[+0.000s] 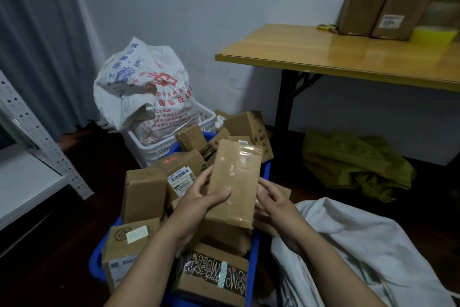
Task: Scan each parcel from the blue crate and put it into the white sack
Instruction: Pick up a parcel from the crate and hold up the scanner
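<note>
Above the blue crate (95,267), both hands (199,198) (272,201) hold a parcel (234,177).

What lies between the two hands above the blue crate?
In the head view, a flat brown parcel sealed with clear tape lies between the left hand and the right hand; both hold its sides, above the blue crate.

Left hand (199,199), right hand (273,201) — both grip parcel (235,172), forearms extended forward.

Right hand (273,204) fingertips hidden behind held parcel (234,182). Blue crate (95,265) mostly buried — base out of frame. White sack (361,244) cut by bottom edge. Far boxes (388,7) blurred.
</note>
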